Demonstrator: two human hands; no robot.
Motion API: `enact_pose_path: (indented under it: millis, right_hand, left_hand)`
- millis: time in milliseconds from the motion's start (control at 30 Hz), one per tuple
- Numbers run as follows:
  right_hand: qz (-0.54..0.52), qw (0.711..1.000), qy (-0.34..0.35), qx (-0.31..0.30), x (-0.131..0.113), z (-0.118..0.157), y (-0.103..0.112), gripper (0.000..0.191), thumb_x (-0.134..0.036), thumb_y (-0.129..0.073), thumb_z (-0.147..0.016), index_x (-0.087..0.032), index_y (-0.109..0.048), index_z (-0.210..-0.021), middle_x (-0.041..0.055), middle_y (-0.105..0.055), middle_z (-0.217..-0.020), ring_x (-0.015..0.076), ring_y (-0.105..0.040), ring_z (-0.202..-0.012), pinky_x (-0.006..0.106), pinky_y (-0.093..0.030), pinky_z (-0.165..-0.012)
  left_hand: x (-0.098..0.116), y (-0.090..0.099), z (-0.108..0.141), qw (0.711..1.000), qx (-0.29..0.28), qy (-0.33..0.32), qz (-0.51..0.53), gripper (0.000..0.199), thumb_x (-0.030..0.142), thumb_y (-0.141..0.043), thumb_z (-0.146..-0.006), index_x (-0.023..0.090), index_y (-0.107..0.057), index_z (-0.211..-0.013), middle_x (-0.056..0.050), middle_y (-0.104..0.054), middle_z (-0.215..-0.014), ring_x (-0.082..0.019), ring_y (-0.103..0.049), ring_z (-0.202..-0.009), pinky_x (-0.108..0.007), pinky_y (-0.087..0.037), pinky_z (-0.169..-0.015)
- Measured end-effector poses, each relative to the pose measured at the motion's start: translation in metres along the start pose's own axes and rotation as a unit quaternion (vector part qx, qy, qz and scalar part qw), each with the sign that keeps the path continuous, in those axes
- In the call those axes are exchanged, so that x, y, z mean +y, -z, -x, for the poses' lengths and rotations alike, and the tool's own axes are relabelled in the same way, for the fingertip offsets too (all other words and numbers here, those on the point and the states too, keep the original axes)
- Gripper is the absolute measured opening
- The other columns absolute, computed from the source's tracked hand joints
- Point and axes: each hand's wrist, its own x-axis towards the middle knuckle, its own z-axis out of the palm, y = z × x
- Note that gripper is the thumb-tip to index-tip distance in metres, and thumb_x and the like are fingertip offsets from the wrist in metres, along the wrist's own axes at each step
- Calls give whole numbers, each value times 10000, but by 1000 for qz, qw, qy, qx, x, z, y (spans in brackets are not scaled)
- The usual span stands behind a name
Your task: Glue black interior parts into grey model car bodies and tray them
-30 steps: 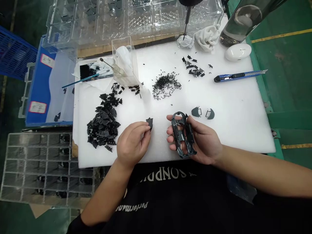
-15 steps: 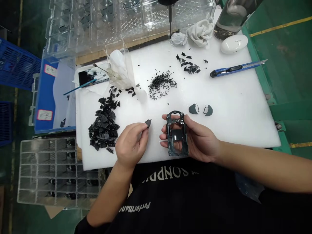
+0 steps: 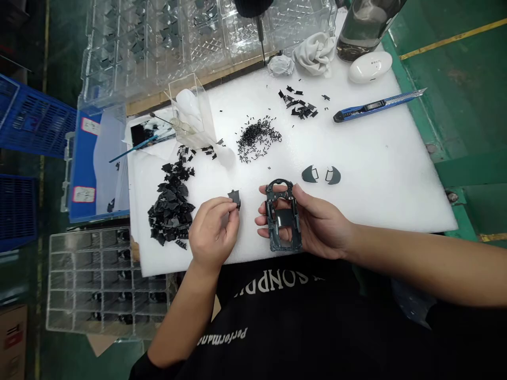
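Dark grey, 1 plate (image 3: 234,197) is pinched by the left hand (image 3: 208,232), near and left of the shell (image 3: 283,217), cradled long axis up-down in the right hand's fingers (image 3: 304,200) at centre frame.

The left hand (image 3: 212,229) pinches a small dark piece (image 3: 235,197) between thumb and fingers, just above a white board (image 3: 372,179). The right hand (image 3: 325,224) holds a dark open frame (image 3: 284,217), its thumb at the upper edge and fingertips showing past the far side. A heap of black parts (image 3: 172,208) lies near the left hand. Beyond the hands are scattered tiny black bits (image 3: 253,134), a clear box (image 3: 204,113) and a blue knife (image 3: 372,108); two curved pieces (image 3: 309,174) lie near the frame.
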Motion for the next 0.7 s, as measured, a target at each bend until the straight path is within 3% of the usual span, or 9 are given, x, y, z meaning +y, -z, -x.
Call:
enact_pose_path:
  millis: [300, 467, 700]
  right_hand:
    - [-22, 999, -37, -16, -4, 0, 0, 505, -413, -228, -1071, -131, -622, -1212, 105, -705, -994, 205, -722, -867, 358, -591, -839]
    - [-24, 999, -42, -16, -5, 1, -1, 505, -417, -230, -1068, -142, -633, -1198, 101, -707, -974, 199, -720, -834, 346, -596, -800]
    - [-29, 998, -39, -32, -4, 1, 1, 519, -427, -223, -1071, -138, -636, -1196, 97, -707, -987, 201, -723, -846, 338, -596, -805]
  left_hand:
    - [1, 0, 0, 1000, 1, 0, 8, 239, 66, -651, -834, 183, -664, -1041, -50, -709, -921, -166, -675, -866, -308, -576, -787]
    - [1, 0, -1, 1000, -3, -3, 0, 308, 51, -655, -830, 181, -672, -1109, -57, -714, -953, -162, -673, -881, -297, -568, -807]
    - [2, 0, -1, 1000, -3, 1, 15, 264, 36, -656, -810, 168, -668, -1038, -66, -703, -964, -170, -675, -898, -304, -575, -817]
